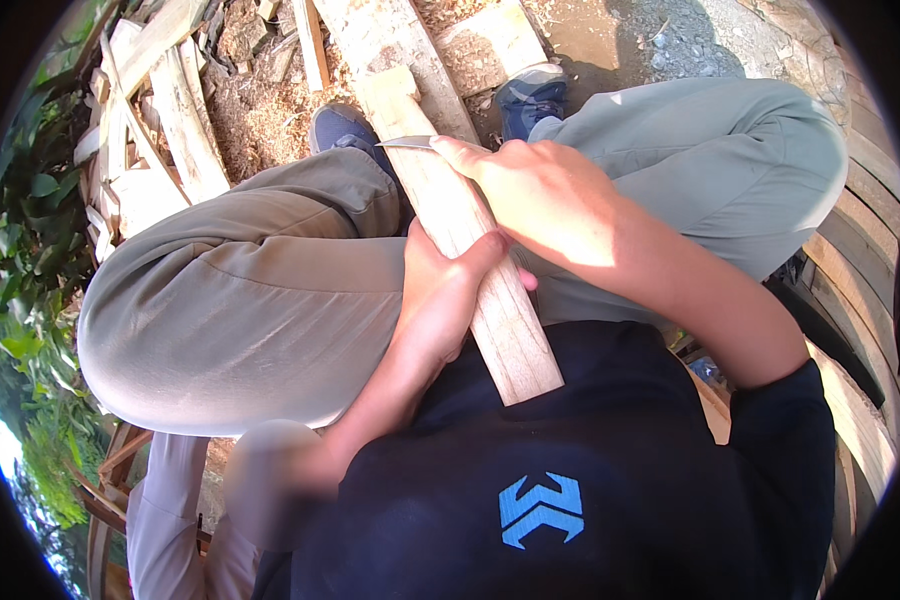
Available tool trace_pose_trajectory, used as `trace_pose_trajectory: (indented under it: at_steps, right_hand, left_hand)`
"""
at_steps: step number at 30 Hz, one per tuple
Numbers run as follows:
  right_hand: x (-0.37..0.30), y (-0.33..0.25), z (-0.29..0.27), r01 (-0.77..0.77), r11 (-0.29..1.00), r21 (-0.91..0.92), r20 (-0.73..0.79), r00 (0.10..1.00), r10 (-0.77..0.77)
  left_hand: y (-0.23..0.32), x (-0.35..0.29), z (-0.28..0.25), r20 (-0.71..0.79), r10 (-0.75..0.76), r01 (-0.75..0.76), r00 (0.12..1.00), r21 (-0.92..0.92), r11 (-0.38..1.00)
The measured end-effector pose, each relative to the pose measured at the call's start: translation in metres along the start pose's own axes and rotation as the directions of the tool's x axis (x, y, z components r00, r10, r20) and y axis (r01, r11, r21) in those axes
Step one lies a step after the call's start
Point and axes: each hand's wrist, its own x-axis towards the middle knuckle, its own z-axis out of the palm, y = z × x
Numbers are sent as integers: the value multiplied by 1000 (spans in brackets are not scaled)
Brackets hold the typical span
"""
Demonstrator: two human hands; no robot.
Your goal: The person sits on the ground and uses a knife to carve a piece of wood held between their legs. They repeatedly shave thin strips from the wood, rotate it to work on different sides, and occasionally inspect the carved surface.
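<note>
Blade of metal point(405, 143) crosses grained wooden plank point(457, 213).

Your right hand point(550, 195) covers the handle of the knife point(407, 143), and most of the fingers on your left hand point(445, 285) are tucked out of sight behind the piece of wood point(510, 330). By your left arm, a blurry patch point(282, 460) hides what is there, and the pale sleeve point(165, 520) next to it gets cut off by the bottom edge, like your black shirt point(410, 530). Your trouser legs point(230, 290) cover parts of your blue shoes point(342, 128), and the top edge chops off the long board point(395, 40).
</note>
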Motion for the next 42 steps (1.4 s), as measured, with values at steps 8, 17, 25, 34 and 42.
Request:
trace_pose_trajectory:
  at_steps: [8,17,25,34,42]
  right_hand:
    - [-11,22,14,-105,994,-5,13,994,106]
    - [-38,5,11,-136,980,-148,49,988,144]
    - [14,15,24,-83,985,-150,-28,996,80]
    - [-26,2,3,-98,988,-115,31,994,102]
    - [6,7,10,-161,977,-142,54,984,170]
  left_hand:
    - [-7,-2,-3,71,12,-17,997,67,998]
    - [-9,-9,-6,76,-38,34,996,59,998]
    - [-3,-11,-8,118,-81,83,990,-12,996]
    - [-4,-9,-7,42,-85,85,996,-8,996]
    - [-3,-9,-6,82,-94,95,992,-18,995]
